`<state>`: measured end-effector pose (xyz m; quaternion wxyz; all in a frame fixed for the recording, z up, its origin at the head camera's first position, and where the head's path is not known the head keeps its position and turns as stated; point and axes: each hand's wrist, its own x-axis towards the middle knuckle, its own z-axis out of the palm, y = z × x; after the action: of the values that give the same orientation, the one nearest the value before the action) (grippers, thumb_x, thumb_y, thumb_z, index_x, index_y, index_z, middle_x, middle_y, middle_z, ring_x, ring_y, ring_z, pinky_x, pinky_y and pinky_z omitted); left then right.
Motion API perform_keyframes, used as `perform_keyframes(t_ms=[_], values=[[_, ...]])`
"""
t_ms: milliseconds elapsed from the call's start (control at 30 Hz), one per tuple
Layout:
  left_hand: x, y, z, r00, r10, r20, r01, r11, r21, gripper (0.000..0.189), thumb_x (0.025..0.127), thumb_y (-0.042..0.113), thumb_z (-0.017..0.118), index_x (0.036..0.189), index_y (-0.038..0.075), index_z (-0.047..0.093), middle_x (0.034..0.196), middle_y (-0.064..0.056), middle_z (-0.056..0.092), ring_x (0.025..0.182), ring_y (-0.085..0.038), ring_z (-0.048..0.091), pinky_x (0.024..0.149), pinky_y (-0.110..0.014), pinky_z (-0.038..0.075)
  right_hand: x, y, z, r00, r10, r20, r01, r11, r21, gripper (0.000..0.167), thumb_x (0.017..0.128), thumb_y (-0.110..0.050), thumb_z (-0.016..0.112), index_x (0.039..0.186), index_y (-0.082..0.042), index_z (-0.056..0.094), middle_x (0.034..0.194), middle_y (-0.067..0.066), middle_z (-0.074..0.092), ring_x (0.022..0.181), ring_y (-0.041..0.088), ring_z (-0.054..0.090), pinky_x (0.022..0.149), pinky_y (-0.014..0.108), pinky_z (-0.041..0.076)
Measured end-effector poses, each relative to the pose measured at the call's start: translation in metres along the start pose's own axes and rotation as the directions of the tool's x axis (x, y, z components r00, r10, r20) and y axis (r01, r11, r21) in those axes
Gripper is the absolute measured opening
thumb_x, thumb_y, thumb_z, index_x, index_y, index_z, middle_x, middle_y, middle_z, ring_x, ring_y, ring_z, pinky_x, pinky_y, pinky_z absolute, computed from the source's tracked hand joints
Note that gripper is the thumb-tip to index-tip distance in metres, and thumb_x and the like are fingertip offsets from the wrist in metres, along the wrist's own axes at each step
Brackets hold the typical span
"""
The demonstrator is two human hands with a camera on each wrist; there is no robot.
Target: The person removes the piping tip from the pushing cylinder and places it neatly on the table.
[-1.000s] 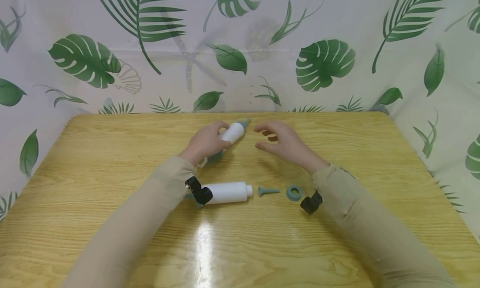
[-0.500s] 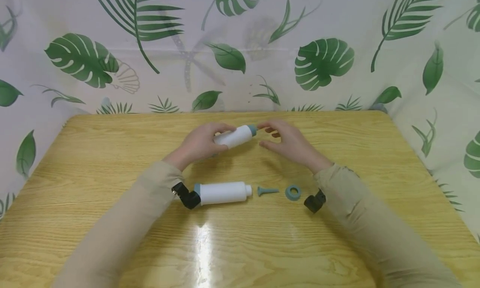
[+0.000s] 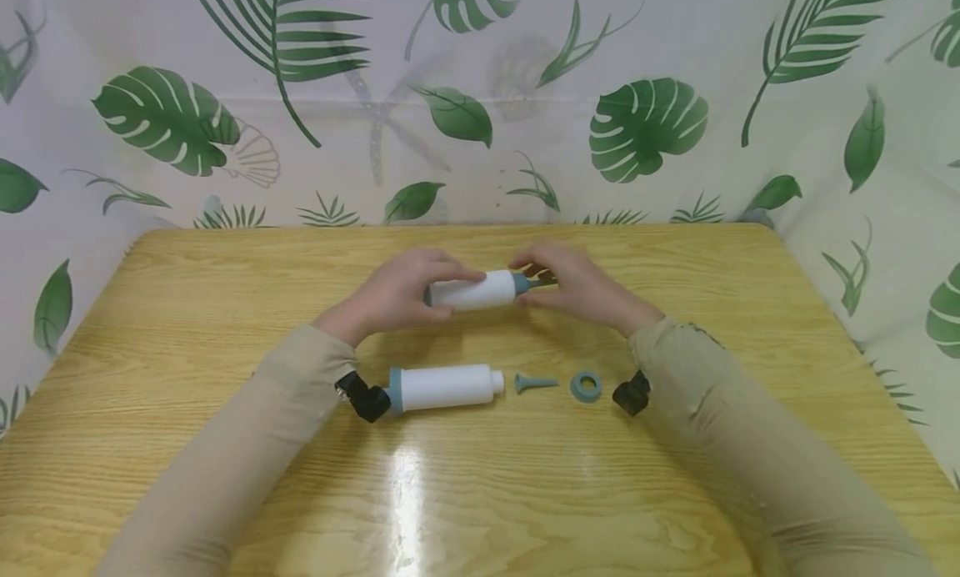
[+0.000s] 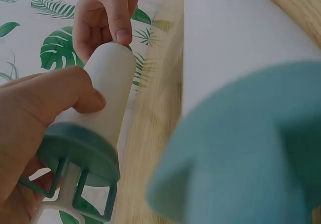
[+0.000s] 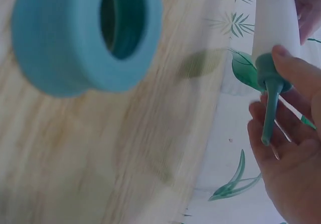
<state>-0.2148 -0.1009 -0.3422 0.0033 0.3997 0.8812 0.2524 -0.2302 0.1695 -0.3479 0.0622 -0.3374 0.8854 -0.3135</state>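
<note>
Evenly white cylinder (image 3: 482,291), teal flange (image 4: 83,146), teal cap (image 5: 268,72) with slim nozzle (image 5: 270,114), left hand (image 3: 401,287) gripping cylinder, right hand (image 3: 585,283) pinching cap

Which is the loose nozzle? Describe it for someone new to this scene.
On the wooden table lies a white tube. Just off its narrow right end is the nozzle: slim, teal, flared at one end, unlike the round teal ring farther right.

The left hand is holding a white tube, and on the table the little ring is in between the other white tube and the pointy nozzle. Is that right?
Almost! The ring isn't in between: the head view shows the pointy nozzle lying between the other white tube and the ring. The left hand is holding a white tube.
</note>
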Motion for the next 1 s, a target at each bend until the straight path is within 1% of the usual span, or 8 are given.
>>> perform_keyframes(t_ms=[67, 167, 333, 467, 667, 800, 867, 1000], values=[[-0.0009, -0.0009, 0.0005, 0.999, 0.032, -0.001, -0.032, 0.999, 0.003, 0.051, 0.078, 0.010, 0.074, 0.127, 0.016, 0.063, 0.121, -0.006, 0.062, 0.112, -0.023, 0.054, 0.091, -0.039, 0.045, 0.0002, 0.0006, 0.0010, 0.999, 0.013, 0.030, -0.014, 0.999, 0.035, 0.041, 0.083, -0.016, 0.076, 0.118, -0.002, 0.059, 0.114, 0.010, 0.062, 0.104, 0.024, 0.061, 0.090, 0.039, 0.050], [-0.0027, -0.0013, 0.0010, 0.999, 0.046, 0.009, -0.046, 0.999, 0.006, 0.050, 0.078, 0.010, 0.074, 0.127, 0.017, 0.063, 0.122, -0.005, 0.061, 0.112, -0.024, 0.053, 0.092, -0.040, 0.044, -0.0015, 0.0013, 0.0021, 0.998, 0.028, 0.052, -0.032, 0.998, 0.060, 0.035, 0.084, -0.017, 0.075, 0.113, -0.006, 0.061, 0.109, 0.006, 0.064, 0.100, 0.021, 0.062, 0.088, 0.039, 0.051], [-0.0047, -0.0025, 0.0018, 0.999, 0.048, 0.015, -0.048, 0.999, 0.004, 0.053, 0.079, 0.010, 0.072, 0.131, 0.018, 0.060, 0.124, -0.005, 0.060, 0.113, -0.023, 0.052, 0.092, -0.040, 0.043, -0.0047, 0.0031, 0.0039, 1.000, 0.010, 0.017, -0.012, 0.993, 0.114, 0.030, 0.083, -0.017, 0.075, 0.110, -0.008, 0.063, 0.107, 0.005, 0.065, 0.098, 0.019, 0.062, 0.087, 0.042, 0.051], [-0.0053, -0.0032, 0.0024, 0.999, 0.048, 0.008, -0.048, 0.999, 0.011, 0.058, 0.079, 0.011, 0.071, 0.135, 0.019, 0.056, 0.123, -0.005, 0.059, 0.110, -0.022, 0.052, 0.090, -0.039, 0.045, -0.0069, 0.0021, 0.0040, 1.000, 0.007, -0.017, -0.004, 0.990, 0.143, 0.030, 0.083, -0.016, 0.075, 0.110, -0.006, 0.064, 0.108, 0.007, 0.066, 0.100, 0.021, 0.063, 0.088, 0.040, 0.051], [-0.0040, -0.0021, 0.0041, 0.999, 0.045, 0.017, -0.046, 0.997, 0.067, 0.078, 0.074, 0.017, 0.082, 0.143, 0.020, 0.046, 0.127, -0.005, 0.056, 0.112, -0.024, 0.051, 0.091, -0.039, 0.045, -0.0083, -0.0025, 0.0031, 0.999, 0.023, -0.031, -0.017, 0.986, 0.165, 0.029, 0.085, -0.020, 0.073, 0.109, -0.006, 0.064, 0.110, 0.007, 0.066, 0.102, 0.021, 0.063, 0.086, 0.034, 0.052], [-0.0036, -0.0006, 0.0032, 0.999, 0.050, 0.004, -0.050, 0.995, 0.083, 0.071, 0.074, 0.013, 0.083, 0.138, 0.019, 0.052, 0.126, -0.006, 0.058, 0.113, -0.025, 0.053, 0.092, -0.040, 0.046, -0.0077, -0.0036, 0.0038, 0.999, 0.016, -0.043, -0.008, 0.986, 0.166, 0.029, 0.085, -0.020, 0.073, 0.109, -0.006, 0.064, 0.110, 0.008, 0.066, 0.101, 0.021, 0.064, 0.084, 0.033, 0.053], [-0.0039, 0.0002, 0.0022, 0.998, 0.057, -0.009, -0.056, 0.996, 0.076, 0.064, 0.076, 0.010, 0.081, 0.134, 0.018, 0.056, 0.124, -0.006, 0.059, 0.112, -0.026, 0.054, 0.091, -0.041, 0.046, -0.0077, -0.0034, 0.0042, 0.999, 0.009, -0.051, 0.000, 0.985, 0.174, 0.030, 0.084, -0.018, 0.074, 0.110, -0.005, 0.064, 0.110, 0.008, 0.066, 0.101, 0.021, 0.064, 0.084, 0.032, 0.053], [-0.0035, -0.0004, 0.0014, 0.996, 0.081, -0.030, -0.079, 0.995, 0.057, 0.060, 0.076, 0.010, 0.081, 0.132, 0.016, 0.059, 0.122, -0.006, 0.061, 0.110, -0.025, 0.055, 0.090, -0.040, 0.048, -0.0081, -0.0016, 0.0056, 0.998, -0.002, -0.070, 0.018, 0.976, 0.217, 0.030, 0.083, -0.012, 0.074, 0.110, -0.002, 0.065, 0.108, 0.010, 0.065, 0.100, 0.023, 0.063, 0.086, 0.033, 0.053]])
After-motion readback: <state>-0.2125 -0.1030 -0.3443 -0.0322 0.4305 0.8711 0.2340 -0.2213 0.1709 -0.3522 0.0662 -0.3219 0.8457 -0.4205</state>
